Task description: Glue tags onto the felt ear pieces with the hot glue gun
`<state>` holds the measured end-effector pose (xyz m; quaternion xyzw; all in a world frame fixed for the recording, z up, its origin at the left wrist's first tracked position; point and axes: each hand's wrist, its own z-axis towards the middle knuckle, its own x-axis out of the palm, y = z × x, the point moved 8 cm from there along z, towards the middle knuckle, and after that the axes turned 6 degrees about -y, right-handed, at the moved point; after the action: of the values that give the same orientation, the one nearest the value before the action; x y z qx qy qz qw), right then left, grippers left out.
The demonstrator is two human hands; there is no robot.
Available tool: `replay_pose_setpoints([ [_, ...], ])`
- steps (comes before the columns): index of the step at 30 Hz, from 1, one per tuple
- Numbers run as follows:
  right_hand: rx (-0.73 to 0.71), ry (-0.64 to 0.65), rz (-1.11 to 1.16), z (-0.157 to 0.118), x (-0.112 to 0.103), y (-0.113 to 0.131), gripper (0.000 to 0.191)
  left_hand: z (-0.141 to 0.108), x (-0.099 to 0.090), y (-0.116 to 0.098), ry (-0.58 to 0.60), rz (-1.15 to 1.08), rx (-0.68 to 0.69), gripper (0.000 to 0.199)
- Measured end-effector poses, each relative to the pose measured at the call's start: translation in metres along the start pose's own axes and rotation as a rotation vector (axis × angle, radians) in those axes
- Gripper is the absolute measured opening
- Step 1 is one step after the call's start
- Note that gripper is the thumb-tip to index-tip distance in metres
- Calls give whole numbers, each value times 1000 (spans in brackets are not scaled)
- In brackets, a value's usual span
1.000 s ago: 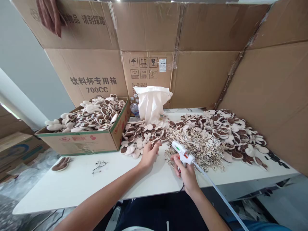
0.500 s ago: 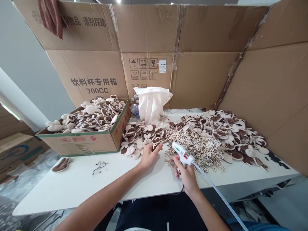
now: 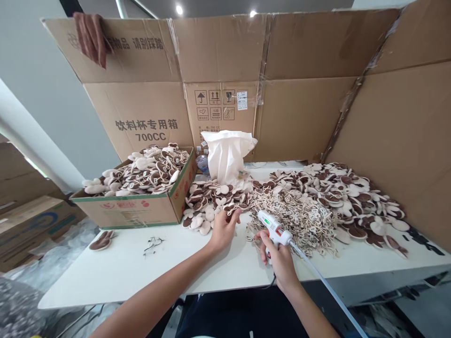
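My left hand [image 3: 224, 230] rests at the near edge of a pile of brown and cream felt pieces [image 3: 207, 206], rounded and ear-shaped. Its thumb and fingers close on one felt piece [image 3: 231, 211], partly hidden by the fingertips. In my right hand [image 3: 280, 258] is a white hot glue gun [image 3: 275, 228], its nozzle pointing up and left. A long glue stick [image 3: 322, 281] trails from its back toward the lower right. Just beyond the glue gun lies a heap of thin cream cord loops [image 3: 296, 218].
An open carton [image 3: 123, 210] full of finished-looking felt pieces stands at left. More felt pieces [image 3: 362, 202] are heaped at right. Behind stands a white tissue pack [image 3: 229, 157] before cardboard walls [image 3: 299, 117]. One brown piece [image 3: 101, 240] and dark scraps [image 3: 153, 243] lie on the white table [image 3: 141, 272].
The whole view has shifted slightly, with things appearing lower and farther right. Both hands stay in nearly the same places over the table, and the glue gun remains in my right hand.
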<state>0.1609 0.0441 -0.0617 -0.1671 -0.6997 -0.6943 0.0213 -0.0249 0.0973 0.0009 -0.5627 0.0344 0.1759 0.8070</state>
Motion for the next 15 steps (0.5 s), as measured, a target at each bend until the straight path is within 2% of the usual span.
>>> replay_pose_setpoints([
  [5, -2, 8, 10, -2, 2, 2, 40, -3, 0, -14, 21, 10, 104, 42],
  [8, -1, 5, 15, -2, 2, 3, 40, -4, 2, -22, 85, 34, 144, 40],
  [12, -1, -15, 2, -3, 2, 3, 42, -7, 8, -24, 196, 55, 138, 36],
  [15, -4, -20, 2, -4, 2, 4, 42, -8, 8, -23, 185, 61, 137, 37],
])
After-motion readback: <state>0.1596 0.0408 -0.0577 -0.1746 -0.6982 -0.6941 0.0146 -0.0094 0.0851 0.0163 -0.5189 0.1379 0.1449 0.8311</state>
